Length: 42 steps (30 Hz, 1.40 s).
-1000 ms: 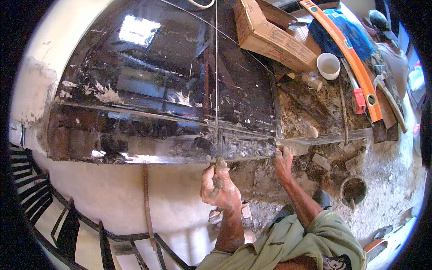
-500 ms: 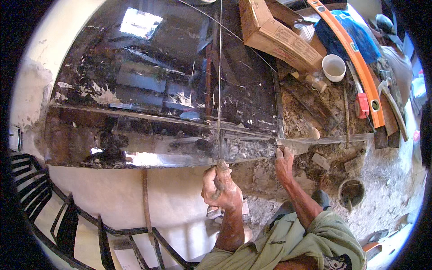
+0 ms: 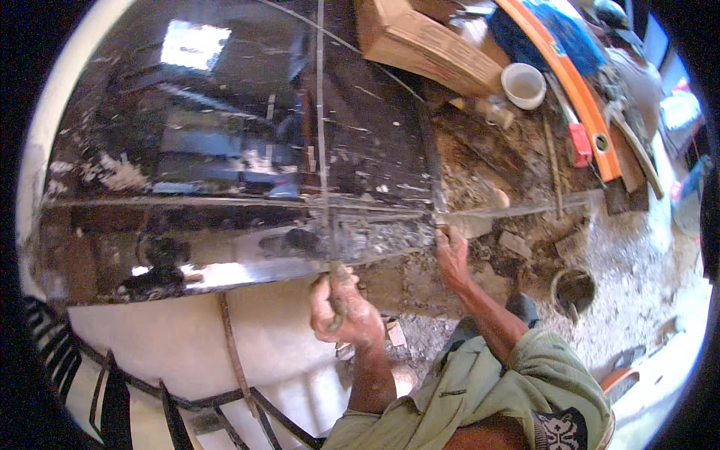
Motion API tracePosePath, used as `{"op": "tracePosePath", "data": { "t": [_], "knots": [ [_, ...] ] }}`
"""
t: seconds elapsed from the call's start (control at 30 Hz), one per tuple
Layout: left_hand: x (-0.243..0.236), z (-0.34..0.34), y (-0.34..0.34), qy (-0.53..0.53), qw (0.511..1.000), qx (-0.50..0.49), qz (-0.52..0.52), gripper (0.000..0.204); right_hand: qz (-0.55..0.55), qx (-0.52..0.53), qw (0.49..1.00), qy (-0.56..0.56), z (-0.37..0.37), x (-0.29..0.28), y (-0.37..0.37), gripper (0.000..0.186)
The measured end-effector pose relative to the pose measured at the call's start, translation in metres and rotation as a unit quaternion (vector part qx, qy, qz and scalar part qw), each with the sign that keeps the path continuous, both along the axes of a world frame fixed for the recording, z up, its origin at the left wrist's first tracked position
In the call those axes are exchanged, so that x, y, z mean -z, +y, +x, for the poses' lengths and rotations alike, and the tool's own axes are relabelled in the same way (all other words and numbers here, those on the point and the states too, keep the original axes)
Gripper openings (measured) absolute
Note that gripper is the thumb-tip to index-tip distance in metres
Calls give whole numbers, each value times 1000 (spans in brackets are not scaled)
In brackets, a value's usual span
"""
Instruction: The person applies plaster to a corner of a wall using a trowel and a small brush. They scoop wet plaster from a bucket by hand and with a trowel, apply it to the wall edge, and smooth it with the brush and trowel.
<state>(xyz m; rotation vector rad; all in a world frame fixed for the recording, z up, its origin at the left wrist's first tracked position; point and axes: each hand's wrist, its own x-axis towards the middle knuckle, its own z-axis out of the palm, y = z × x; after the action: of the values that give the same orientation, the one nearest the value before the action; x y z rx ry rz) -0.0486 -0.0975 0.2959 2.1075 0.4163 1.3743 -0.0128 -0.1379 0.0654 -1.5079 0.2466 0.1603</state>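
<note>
Large glossy dark stone slabs (image 3: 240, 97) lie side by side, with a pale joint line running between them. Along their front edge, a short dark stone strip (image 3: 386, 231), smeared with grey dust, stands beside a longer dark strip (image 3: 105, 259). My left hand (image 3: 345, 307) is closed, its fingertips gripping the lower left corner of the short strip at the joint. Farther right, my right hand (image 3: 451, 251) pinches the strip's right end between bent fingers. Dried grey paste coats the left fingers, and they hide the corner under them.
A cardboard box (image 3: 435, 56), a white bucket (image 3: 523, 85), an orange level (image 3: 574, 94), a red-handled tool (image 3: 578, 145) and a hammer (image 3: 636, 154) lie at the upper right. A black metal railing (image 3: 169, 397) stands lower left. Another person (image 3: 634, 71) is far right.
My view has swung, so the scene sits farther left in the picture. Both hands stay at the same ends of the short strip, with little change in grip.
</note>
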Motion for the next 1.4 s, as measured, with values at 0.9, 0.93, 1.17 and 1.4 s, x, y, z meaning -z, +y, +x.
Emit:
{"op": "tracePosePath", "data": {
  "t": [0.9, 0.93, 1.17, 1.4],
  "knots": [
    [4, 0, 9, -42, 999, 13, -24, 18, 96, 23, 994, 47, 17, 6, -33, 39],
    [3, 0, 8, -34, 999, 16, -15, 18, 92, 9, 995, 41, 21, 10, -34, 34],
    [-2, -22, 4, 40, 991, 75, -104, 30, 51, -28, 998, 7, 9, 10, -53, 35],
    [2, -42, -22, 108, 872, 248, -408, 92, -4, -119, 993, 4, -12, -14, -81, 37]
  ]
}}
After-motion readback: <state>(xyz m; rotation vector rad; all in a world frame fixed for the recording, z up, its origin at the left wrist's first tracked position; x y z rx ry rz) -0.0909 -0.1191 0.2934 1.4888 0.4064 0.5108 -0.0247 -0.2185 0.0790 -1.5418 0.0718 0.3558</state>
